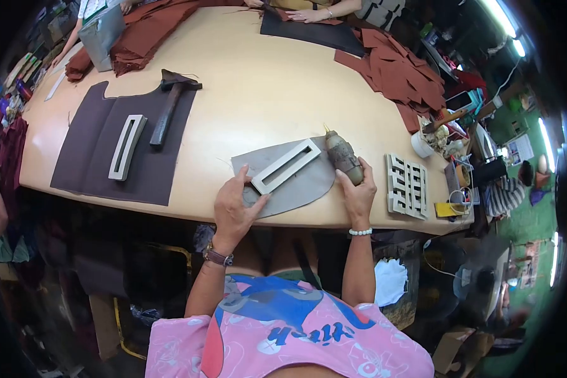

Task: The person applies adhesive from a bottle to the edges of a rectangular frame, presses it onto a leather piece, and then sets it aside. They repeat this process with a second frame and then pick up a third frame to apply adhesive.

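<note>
A grey, rounded piece of flat material (324, 178) lies on the table in front of me. On it rests a pale rectangular frame (286, 167) with a long slot, set at a slant. My left hand (234, 205) pinches the frame's near-left end between thumb and fingers. In my right hand (360, 194) is a dark, tape-wrapped squeeze bottle (343, 155) with a thin yellowish nozzle pointing away from me. The bottle is beside the right edge of the grey piece.
To the left, a hammer (167, 110) and a second slotted frame (127, 146) lie on dark sheets (85, 142). A slotted block (407, 187) sits right of my hand. Reddish-brown pieces (397, 72) are heaped at the far right. A co-worker's hands (310, 15) rest across the table.
</note>
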Available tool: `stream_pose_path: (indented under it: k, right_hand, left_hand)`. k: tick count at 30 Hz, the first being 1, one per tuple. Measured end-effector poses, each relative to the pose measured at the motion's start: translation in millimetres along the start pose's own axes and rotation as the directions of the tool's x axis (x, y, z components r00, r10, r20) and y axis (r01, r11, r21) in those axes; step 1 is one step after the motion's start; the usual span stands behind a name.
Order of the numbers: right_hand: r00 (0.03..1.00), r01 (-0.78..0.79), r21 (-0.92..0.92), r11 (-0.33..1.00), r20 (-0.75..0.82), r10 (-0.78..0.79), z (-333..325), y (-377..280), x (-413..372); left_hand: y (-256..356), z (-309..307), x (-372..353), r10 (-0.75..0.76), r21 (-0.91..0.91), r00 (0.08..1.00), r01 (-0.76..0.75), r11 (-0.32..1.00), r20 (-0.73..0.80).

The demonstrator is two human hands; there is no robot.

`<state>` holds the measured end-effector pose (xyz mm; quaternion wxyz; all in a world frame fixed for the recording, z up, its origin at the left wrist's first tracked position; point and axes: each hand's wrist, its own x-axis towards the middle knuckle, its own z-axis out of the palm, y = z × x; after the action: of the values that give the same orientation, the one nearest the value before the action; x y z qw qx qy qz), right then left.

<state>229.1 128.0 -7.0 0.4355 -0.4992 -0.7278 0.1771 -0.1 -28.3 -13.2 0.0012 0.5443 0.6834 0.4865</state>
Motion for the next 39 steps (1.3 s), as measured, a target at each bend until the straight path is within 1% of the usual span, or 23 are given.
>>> stream_pose_path:
  k: [2, 3, 5, 8, 9, 12, 13, 16, 19, 22, 25, 28, 31, 34, 39]
  right_hand:
    - [0.985, -0.163, 0.246, 0.955, -0.008, 0.171, -1, -10, 1]
    - [0.984, -0.149, 0.369, 0.917, -0.037, 0.175, -1, -15, 1]
    - [0.976, -0.108, 0.594, 0.797, -0.088, 0.198, -2, -23, 3]
    - [0.968, -0.063, 0.728, 0.683, -0.122, 0.219, -10, -29, 9]
    - [0.963, -0.087, 0.731, 0.677, -0.113, 0.246, -12, -27, 11]
    - [0.939, -0.151, 0.841, 0.519, -0.042, 0.342, -15, -33, 12]
    - [0.939, -0.137, 0.854, 0.501, -0.050, 0.341, -14, -33, 13]
    - [0.942, -0.084, 0.838, 0.539, -0.109, 0.317, -8, -25, 15]
    - [0.938, -0.082, 0.812, 0.578, -0.133, 0.320, -5, -24, 17]
    - [0.935, -0.095, 0.793, 0.601, -0.136, 0.327, -1, -32, 19]
    - [0.933, -0.103, 0.808, 0.580, -0.124, 0.338, 4, -33, 22]
    - [0.942, -0.097, 0.801, 0.591, -0.119, 0.314, 8, -26, 24]
    - [0.941, -0.127, 0.803, 0.582, -0.087, 0.326, 10, -24, 25]
    - [0.941, -0.093, 0.797, 0.597, -0.124, 0.313, 15, -22, 25]
    - [0.936, -0.083, 0.795, 0.601, -0.145, 0.321, 18, -21, 26]
  left_hand:
    - [0, -1, 0, 0.006, 0.010, 1.000, -0.006, 1.000, 0.000]
    - [0, -1, 0, 0.010, 0.015, 1.000, -0.010, 1.000, 0.000]
    - [-1, 0, 0, 0.018, 0.023, 1.000, -0.018, 1.000, 0.004]
    - [-1, 2, 0, 0.044, 0.038, 0.999, -0.043, 0.998, -0.022]
    - [-1, 2, -1, 0.043, 0.038, 0.999, -0.042, 0.998, -0.021]
    - [-1, 2, 0, 0.045, 0.043, 0.999, -0.044, 0.998, -0.019]
    - [-1, 2, 0, 0.046, 0.047, 0.999, -0.045, 0.998, -0.017]
    - [-1, 1, 0, 0.050, 0.051, 0.999, -0.049, 0.997, -0.017]
    - [0, 1, 0, 0.046, 0.047, 0.999, -0.046, 0.998, -0.016]
    - [-1, 2, 0, 0.039, 0.044, 0.999, -0.038, 0.998, -0.013]
    - [-1, 1, 1, 0.038, 0.048, 0.999, -0.038, 0.998, -0.017]
    - [2, 0, 2, 0.024, 0.048, 1.000, -0.024, 0.999, -0.002]
    - [2, -1, 2, 0.017, 0.044, 1.000, -0.017, 0.999, 0.002]
    - [2, 0, 2, 0.017, 0.040, 1.000, -0.017, 0.999, 0.001]
    - [1, 0, 1, 0.020, 0.040, 1.000, -0.019, 0.999, -0.005]
